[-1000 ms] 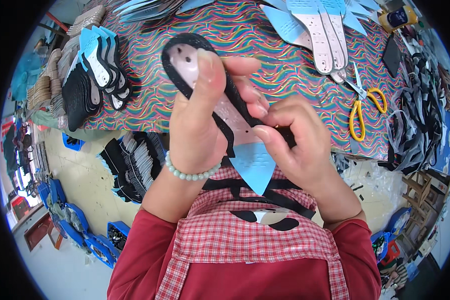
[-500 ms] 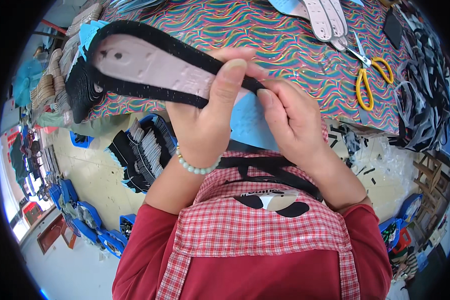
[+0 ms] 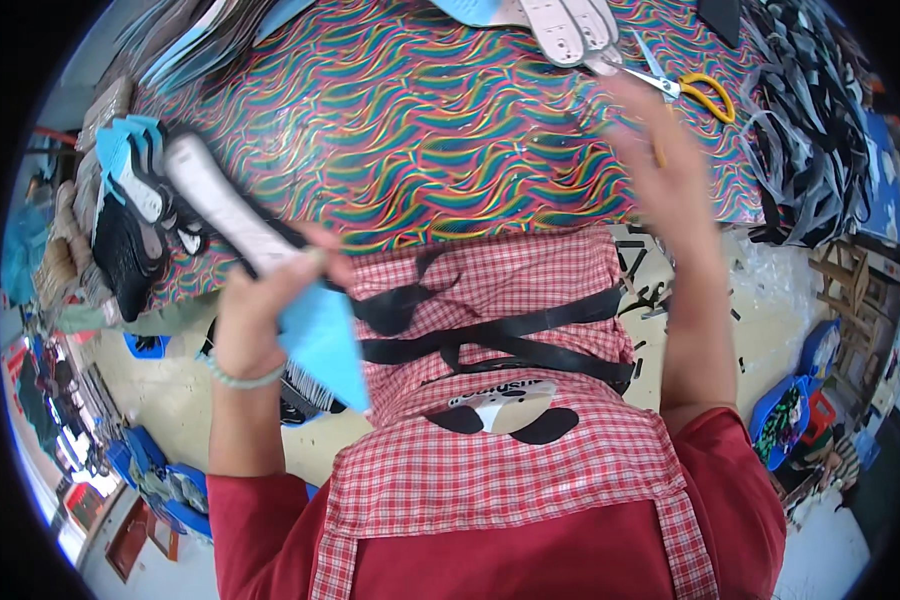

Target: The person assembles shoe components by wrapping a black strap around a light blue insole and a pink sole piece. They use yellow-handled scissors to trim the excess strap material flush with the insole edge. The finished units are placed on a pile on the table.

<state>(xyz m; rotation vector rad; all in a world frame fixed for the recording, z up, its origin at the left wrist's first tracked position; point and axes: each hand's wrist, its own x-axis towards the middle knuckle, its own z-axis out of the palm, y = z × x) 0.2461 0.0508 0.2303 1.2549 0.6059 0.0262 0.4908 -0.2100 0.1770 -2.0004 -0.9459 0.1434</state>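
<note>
My left hand (image 3: 270, 300) is closed around a shoe insole (image 3: 215, 200), thumb on top. The insole's long pale pink part with black edging points up and left over the table, and its blue wide end hangs below the hand. My right hand (image 3: 660, 170), blurred by motion, reaches over the right side of the table with its fingers apart and nothing seen in them. Close to its fingertips lie scissors (image 3: 705, 97) with yellow handles, one handle partly covered by the hand. Several pale pink insoles (image 3: 560, 35) lie beyond the blades.
A wavy-patterned cloth covers the table (image 3: 420, 130). Insoles in black and blue (image 3: 135, 215) are stacked at its left edge, with more piles (image 3: 205, 40) at the far left. Black and clear strips (image 3: 805, 130) heap at the right. Blue bins (image 3: 780, 420) stand on the floor.
My hands have parted. The left carries the insole down and left; the right has let go of it and moved up and right to the scissors. The view has shifted too.
</note>
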